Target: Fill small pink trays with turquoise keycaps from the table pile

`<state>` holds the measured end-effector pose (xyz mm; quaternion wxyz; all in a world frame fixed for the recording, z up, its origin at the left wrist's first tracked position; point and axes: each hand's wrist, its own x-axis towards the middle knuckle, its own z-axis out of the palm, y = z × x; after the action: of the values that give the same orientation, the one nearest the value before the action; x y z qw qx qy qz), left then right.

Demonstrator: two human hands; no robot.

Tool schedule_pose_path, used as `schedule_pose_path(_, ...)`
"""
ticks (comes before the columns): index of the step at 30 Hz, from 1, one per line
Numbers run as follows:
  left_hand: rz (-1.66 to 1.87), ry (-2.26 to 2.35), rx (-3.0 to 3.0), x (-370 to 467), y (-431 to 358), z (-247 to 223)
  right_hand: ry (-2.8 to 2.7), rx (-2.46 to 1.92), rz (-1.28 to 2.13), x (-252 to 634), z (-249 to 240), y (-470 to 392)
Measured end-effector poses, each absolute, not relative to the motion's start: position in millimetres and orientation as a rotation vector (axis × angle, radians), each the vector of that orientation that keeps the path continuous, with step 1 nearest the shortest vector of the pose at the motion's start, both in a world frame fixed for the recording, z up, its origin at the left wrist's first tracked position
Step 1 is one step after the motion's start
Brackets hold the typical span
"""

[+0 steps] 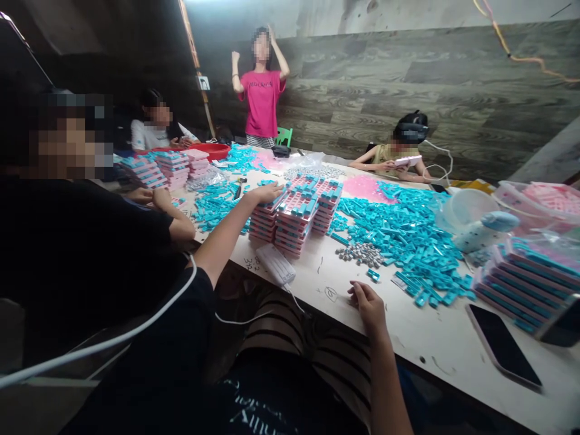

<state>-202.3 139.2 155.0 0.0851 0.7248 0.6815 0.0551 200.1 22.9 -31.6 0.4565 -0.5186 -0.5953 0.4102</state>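
Observation:
My left hand (266,193) lies flat, fingers stretched out, on top of the left column of stacked pink trays (263,220) fitted with blue pieces. Beside it rises a front column of the same trays (294,223), with another column (330,205) behind to the right. At the table's near edge, my right hand (369,302) rests with fingers loosely bent and apart; nothing shows in it. Just beyond that hand lie a single blue piece (373,275) and a heap of small grey parts (362,254).
A large blue heap (403,232) spreads to the right. A white power bank (275,264) with a cable lies before the stacks. Farther right are a phone (502,347), more stacked trays (521,284) and a clear bucket (466,208). Co-workers sit left and across; one person (261,103) stands behind.

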Motion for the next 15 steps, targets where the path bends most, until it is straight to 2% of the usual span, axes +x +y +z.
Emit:
schedule_pose_path(11, 0.141, 2.033, 2.163, -202.6, 142.1, 142.2, -1.492, -1.302, 0.960, 199.2, -27.1, 22.7)
schedule_pose_path(15, 0.113, 2.032, 2.227, -201.0, 144.3, 150.8, -1.515, -1.354, 0.934, 198.5, -26.2, 23.5)
